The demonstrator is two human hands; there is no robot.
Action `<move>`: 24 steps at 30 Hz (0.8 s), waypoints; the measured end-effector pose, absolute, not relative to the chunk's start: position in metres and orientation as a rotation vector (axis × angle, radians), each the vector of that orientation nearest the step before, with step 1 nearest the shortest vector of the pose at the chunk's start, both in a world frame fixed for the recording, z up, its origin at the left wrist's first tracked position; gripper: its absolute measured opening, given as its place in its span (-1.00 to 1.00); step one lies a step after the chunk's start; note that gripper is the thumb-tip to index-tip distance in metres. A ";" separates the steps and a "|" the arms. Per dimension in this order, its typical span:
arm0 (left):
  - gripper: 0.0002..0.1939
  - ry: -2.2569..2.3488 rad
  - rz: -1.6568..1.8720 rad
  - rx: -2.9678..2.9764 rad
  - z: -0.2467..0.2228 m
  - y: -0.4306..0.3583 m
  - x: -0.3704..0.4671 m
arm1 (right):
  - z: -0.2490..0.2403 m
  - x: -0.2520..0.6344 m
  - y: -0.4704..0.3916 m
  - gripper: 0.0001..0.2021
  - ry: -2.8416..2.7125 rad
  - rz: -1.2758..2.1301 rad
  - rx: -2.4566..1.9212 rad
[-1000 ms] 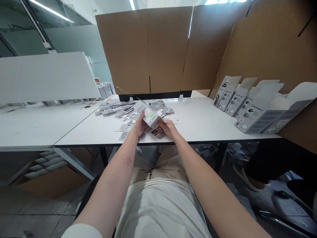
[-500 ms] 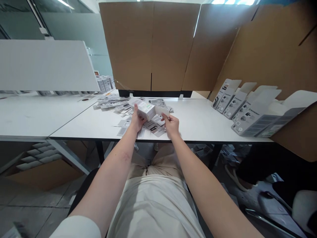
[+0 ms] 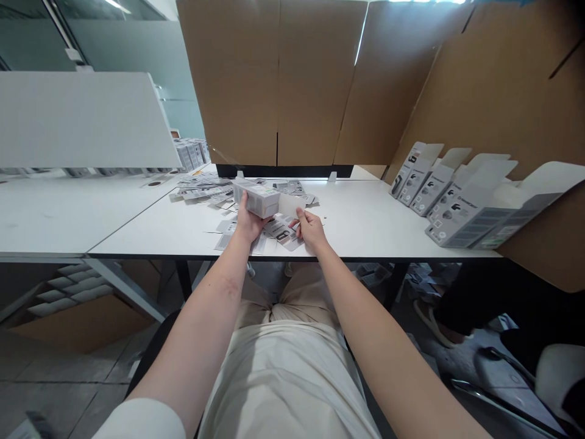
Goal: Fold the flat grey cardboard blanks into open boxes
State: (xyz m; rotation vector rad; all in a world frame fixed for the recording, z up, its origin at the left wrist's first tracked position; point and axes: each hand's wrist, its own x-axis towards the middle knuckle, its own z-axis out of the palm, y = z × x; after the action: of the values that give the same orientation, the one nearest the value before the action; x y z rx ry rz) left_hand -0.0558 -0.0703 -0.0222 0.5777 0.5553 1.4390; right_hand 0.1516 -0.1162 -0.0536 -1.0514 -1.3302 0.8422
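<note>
My left hand (image 3: pixel 249 224) wraps round a small white and grey carton (image 3: pixel 259 199), with the thumb along its near side. The carton lies tilted above the table, one end toward the right. From that end a white flap (image 3: pixel 287 204) sticks out, and my right hand (image 3: pixel 311 231) pinches its outer edge between thumb and fingers. Beneath both hands lie flat printed carton blanks (image 3: pixel 284 233), and a looser pile of them (image 3: pixel 203 186) spreads behind and to the left. What is inside the carton cannot be seen.
Several cartons with raised flaps (image 3: pixel 466 210) stand at the table's right end against a cardboard wall (image 3: pixel 498 97). A large cardboard sheet (image 3: pixel 274 79) rises behind the white table (image 3: pixel 361 228). Boxes fill a carton (image 3: pixel 86 317) below left. A person's shoe (image 3: pixel 434 323) shows at lower right.
The carton has turned slightly and come a little to the left and lower. Its flap now stands out straighter to the right, still pinched by my right hand.
</note>
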 end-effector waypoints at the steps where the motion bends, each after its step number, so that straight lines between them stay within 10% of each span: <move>1: -0.40 0.570 1.440 0.574 -0.022 -0.070 -0.056 | -0.054 0.152 -0.116 -0.06 -1.331 0.841 -1.060; 9: -0.69 0.609 1.452 0.570 -0.025 -0.071 -0.054 | -0.056 0.154 -0.112 -0.04 -1.256 0.867 -1.050; 24: -0.53 0.662 1.424 0.547 -0.031 -0.063 -0.054 | -0.048 0.151 -0.119 -0.02 -1.297 0.975 -0.999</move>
State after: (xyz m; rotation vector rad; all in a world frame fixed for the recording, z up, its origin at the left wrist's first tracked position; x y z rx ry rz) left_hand -0.0542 -0.0626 -0.0308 0.5466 0.6625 1.4236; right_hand 0.1514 -0.1194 -0.0477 -0.9989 -1.2969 0.9749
